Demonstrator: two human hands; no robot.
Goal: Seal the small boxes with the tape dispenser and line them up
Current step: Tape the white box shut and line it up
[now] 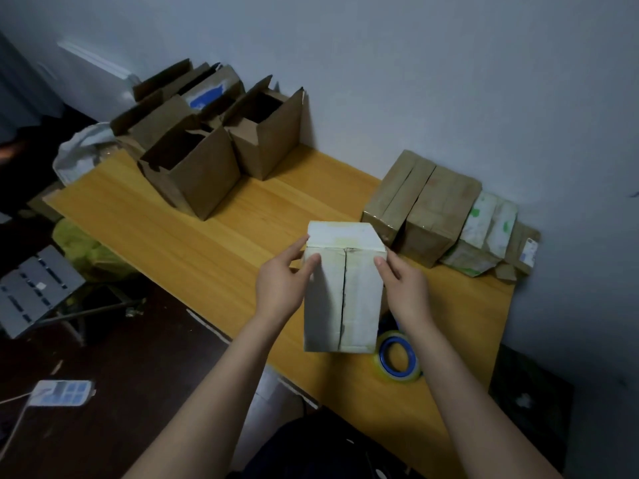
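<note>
The left grip (280,285) and right grip (404,288) clamped the sides of the white box (340,299), thumbs on its front, over the table (207,243). The flaps needed pressing flush along the seam before reaching for the tape roll (397,357), perhaps a dispenser, just beside.

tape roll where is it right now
In the head view the tape roll lies flat on the wooden table near its front edge, just right of the white box and under the wrist of the right hand.
</note>
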